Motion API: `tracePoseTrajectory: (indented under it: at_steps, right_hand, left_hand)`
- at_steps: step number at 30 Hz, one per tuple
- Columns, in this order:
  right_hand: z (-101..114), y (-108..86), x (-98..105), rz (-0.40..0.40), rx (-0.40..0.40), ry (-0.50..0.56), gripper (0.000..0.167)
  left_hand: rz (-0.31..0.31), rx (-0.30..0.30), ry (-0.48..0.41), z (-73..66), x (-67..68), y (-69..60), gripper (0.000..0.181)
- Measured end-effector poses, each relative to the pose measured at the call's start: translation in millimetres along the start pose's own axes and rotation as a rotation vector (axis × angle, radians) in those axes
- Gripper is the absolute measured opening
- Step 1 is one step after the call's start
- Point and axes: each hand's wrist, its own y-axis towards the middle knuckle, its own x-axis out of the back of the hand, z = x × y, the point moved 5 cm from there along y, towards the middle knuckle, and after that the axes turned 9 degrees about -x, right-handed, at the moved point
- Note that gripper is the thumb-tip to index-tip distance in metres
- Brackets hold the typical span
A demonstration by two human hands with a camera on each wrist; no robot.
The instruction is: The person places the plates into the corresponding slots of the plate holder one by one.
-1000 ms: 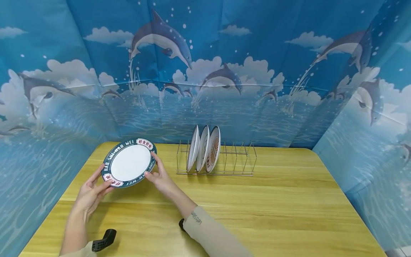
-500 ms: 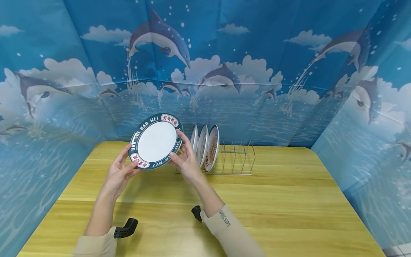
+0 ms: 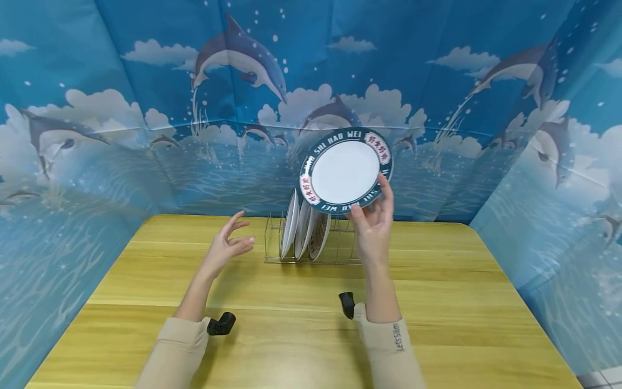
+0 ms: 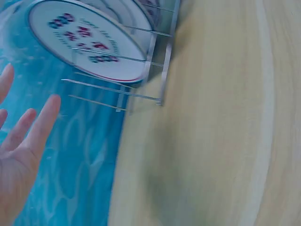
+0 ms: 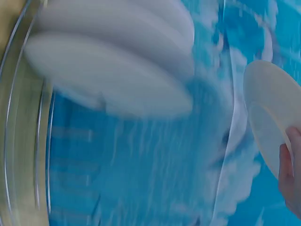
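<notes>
My right hand (image 3: 375,232) grips the lower right edge of a plate (image 3: 345,170), thumb on the near face. The plate has a white middle and a dark green rim with lettering. It is held up in the air, tilted, in front of the metal dish rack (image 3: 347,262), hiding part of it. In the right wrist view the back of the held plate (image 5: 265,99) shows at the right edge. My left hand (image 3: 227,246) is raised left of the rack with loosely bent fingers, holding nothing; the left wrist view shows its spread fingers (image 4: 40,129).
Three plates stand upright in the rack's left part: a leftmost plate (image 3: 290,227), a middle plate (image 3: 303,232) and a right plate (image 3: 319,237). The rack sits near the back of a wooden table (image 3: 437,302). A blue dolphin-print curtain (image 3: 233,162) hangs behind and at both sides.
The green-rimmed plate has moved right and up, from the table's left side to above the rack. My left hand has let go of it; only the right hand holds it now.
</notes>
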Motion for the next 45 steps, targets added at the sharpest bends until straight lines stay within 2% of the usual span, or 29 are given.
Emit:
tracePoseTrajectory:
  at_steps: [3, 6, 8, 11, 14, 17, 20, 24, 27, 35, 39, 45]
  right_hand:
    - [10.4, 1.5, 23.3, -0.067, 0.029, 0.006, 0.066]
    - [16.6, 1.7, 43.5, -0.114, 0.031, -0.036, 0.065]
    - [18.3, 0.7, 54.6, -0.139, 0.006, -0.106, 0.065]
    - [16.1, -2.0, 67.2, -0.151, -0.077, -0.270, 0.064]
    - [8.2, -5.3, 74.6, -0.118, -0.169, -0.451, 0.065]
    - [-1.8, -7.8, 75.4, -0.035, -0.212, -0.581, 0.066]
    - [-10.7, -9.1, 71.8, 0.042, -0.210, -0.651, 0.065]
    - [-19.7, -10.0, 65.1, 0.097, -0.192, -0.729, 0.063]
    - [-25.4, -10.7, 59.6, 0.122, -0.208, -0.806, 0.062]
    - [-40.3, -10.4, 49.0, 0.144, -0.263, -0.926, 0.062]
    - [-54.2, -11.7, 48.2, 0.161, -0.258, -0.954, 0.066]
    - [-73.6, -17.6, 52.6, 0.140, -0.269, -0.957, 0.067]
  left_hand:
    - [0.004, 0.002, 0.065, 9.2, -4.5, 6.4, 0.073]
    - [0.014, 0.001, 0.096, 16.5, -9.9, 12.5, 0.071]
    - [0.022, 0.001, 0.104, 20.3, -13.3, 16.3, 0.070]
    - [0.025, 0.003, 0.101, 23.6, -18.0, 21.8, 0.067]
    - [0.016, 0.007, 0.119, 26.5, -21.3, 26.5, 0.062]
    - [0.005, 0.006, 0.159, 28.4, -23.9, 30.6, 0.057]
    - [-0.004, -0.004, 0.199, 30.3, -25.6, 34.4, 0.052]
    - [-0.013, -0.003, 0.211, 33.7, -26.9, 37.9, 0.046]
    - [-0.025, 0.021, 0.191, 37.6, -26.9, 38.6, 0.043]
    - [-0.044, 0.056, 0.163, 41.1, -27.1, 37.1, 0.038]
    - [-0.039, 0.063, 0.156, 41.3, -28.1, 36.6, 0.038]
    - [-0.040, 0.065, 0.148, 42.7, -27.6, 35.5, 0.038]
